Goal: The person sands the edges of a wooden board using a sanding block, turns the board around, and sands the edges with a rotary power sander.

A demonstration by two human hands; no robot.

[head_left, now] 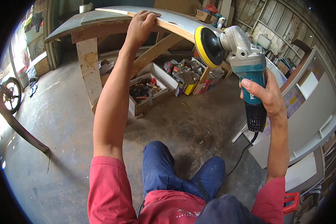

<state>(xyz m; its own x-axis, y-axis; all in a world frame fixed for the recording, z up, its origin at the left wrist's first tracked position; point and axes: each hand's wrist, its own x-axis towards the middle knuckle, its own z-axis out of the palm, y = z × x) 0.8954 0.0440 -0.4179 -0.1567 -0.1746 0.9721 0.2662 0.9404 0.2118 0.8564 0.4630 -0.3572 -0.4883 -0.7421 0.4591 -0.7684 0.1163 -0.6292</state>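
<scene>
My right hand (267,91) is wrapped round the teal and black body of an angle grinder (250,67), held upright with its grey metal head at the top. A round disc pad (207,46), black with a yellow rim, is fitted to that head and faces left, against or very close to the edge of a board (175,28). The board has a pale top and a bare wood edge, and lies on the workbench (82,24). My left hand (142,24) grips the board's near edge, with its fingers over the top and partly hidden.
Under the bench stand an open wooden box (153,99) of tools and several small cartons (186,76). A black power cord (242,156) hangs from the grinder toward the floor. White cabinet panels (310,123) lean at the right. A curved bar (22,130) and a wheel (13,95) are at left.
</scene>
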